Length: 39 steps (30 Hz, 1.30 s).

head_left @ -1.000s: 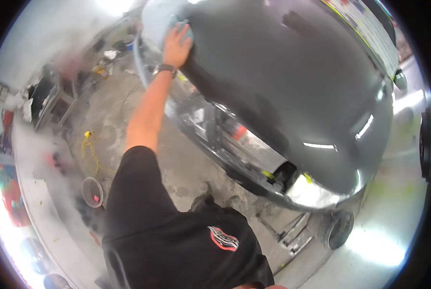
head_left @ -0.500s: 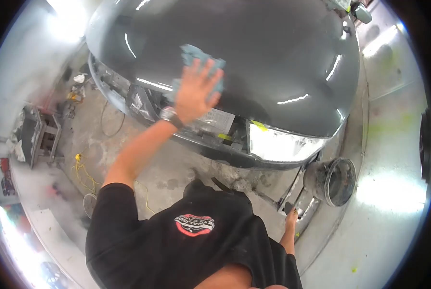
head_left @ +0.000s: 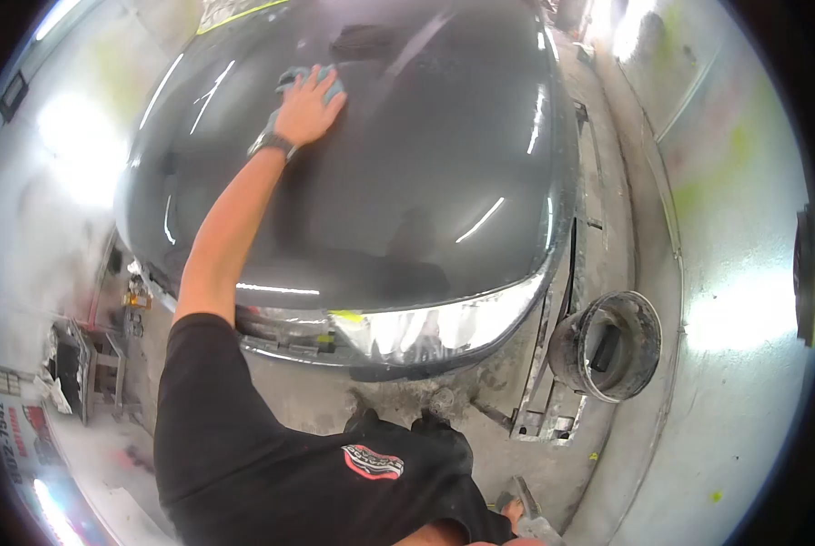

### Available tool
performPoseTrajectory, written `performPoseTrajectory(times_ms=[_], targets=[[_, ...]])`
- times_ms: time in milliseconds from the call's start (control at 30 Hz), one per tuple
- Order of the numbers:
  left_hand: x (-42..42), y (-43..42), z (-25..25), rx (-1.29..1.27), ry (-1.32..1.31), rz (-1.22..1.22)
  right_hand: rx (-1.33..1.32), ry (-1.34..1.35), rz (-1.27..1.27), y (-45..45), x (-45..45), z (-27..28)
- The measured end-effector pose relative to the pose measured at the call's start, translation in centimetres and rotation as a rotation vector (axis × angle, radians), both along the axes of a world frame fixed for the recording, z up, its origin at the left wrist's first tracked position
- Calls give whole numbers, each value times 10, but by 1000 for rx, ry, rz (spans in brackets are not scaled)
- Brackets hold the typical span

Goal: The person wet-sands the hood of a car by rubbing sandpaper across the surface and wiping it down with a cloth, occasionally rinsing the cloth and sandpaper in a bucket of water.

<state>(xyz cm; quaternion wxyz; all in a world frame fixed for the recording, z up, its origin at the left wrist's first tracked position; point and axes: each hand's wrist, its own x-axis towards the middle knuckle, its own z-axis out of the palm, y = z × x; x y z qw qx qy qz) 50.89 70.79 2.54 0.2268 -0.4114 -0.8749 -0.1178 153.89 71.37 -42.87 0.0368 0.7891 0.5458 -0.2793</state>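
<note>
My left hand [head_left: 305,111] lies spread over a blue-grey cloth [head_left: 333,91], pressing it flat on the dark grey car hood [head_left: 407,200]. Bits of the cloth show beyond the fingertips and beside the hand; the rest is under my palm. A watch [head_left: 273,143] is on that wrist. My right hand [head_left: 515,512] is low at the bottom edge, close to my body, with its fingers closed around a greyish object [head_left: 527,498] whose kind I cannot make out.
Below the hood sits a headlight [head_left: 435,323] with yellow-green tape at its corner. A dirty bucket [head_left: 607,346] stands at right, beside a metal frame [head_left: 542,400] on the floor. A metal stand [head_left: 102,373] is at left. Pale walls rise on both sides.
My left hand and the cloth have moved from near the hood's front edge farther up the hood. My view has shifted along the car. My right hand has come lower, nearer my body.
</note>
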Motion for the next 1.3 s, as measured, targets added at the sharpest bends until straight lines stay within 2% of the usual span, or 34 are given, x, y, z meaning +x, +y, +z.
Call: performPoseTrajectory(times_ms=[67,100,133,200,333,367,433,500,567,633,733,800,867,933,1000,1033,1133,1167,1233,1300], targets=[[-6,81,4,-46,16,-114,-221,98,-119,-20,-15,34],[-5,119,7,19,-37,-224,-334,150,-181,-26,-21,45],[0,153,10,81,-96,-334,-284,232,-236,-34,-30,49],[18,206,15,-2,-25,-380,-179,386,-342,-54,-28,38],[88,244,18,-105,27,-540,-205,331,-156,-53,-32,50],[106,244,19,-122,37,-606,-194,319,-147,-54,-27,35],[144,232,7,-151,37,-733,-164,559,-174,-51,-18,29],[182,209,-6,-179,88,-825,-138,403,-49,-31,-21,23],[229,171,-12,-239,146,-874,-59,433,-108,-16,-18,0],[260,136,-23,-315,144,-926,82,532,-290,-9,-28,-21],[288,86,-42,-431,127,-1029,-39,580,-294,6,-37,-23],[294,55,-42,-492,127,-1064,-43,515,-199,0,-57,-5],[292,17,-39,-537,131,-1053,-71,493,-127,-18,-64,6],[280,-25,-37,-467,82,-952,-117,523,-70,-32,-54,-12],[267,-63,-34,-390,27,-821,-80,302,106,-45,-33,-52],[260,-85,-31,-343,-4,-731,-74,267,202,-41,-34,-54],[234,-144,-24,-210,-69,-414,82,370,536,0,-63,-20],[227,-162,-25,-143,-91,-318,91,368,414,14,-81,-2],[207,-197,-33,-33,-62,-95,190,425,433,66,-146,43],[184,-227,-42,40,-42,100,287,505,476,114,-231,118]])
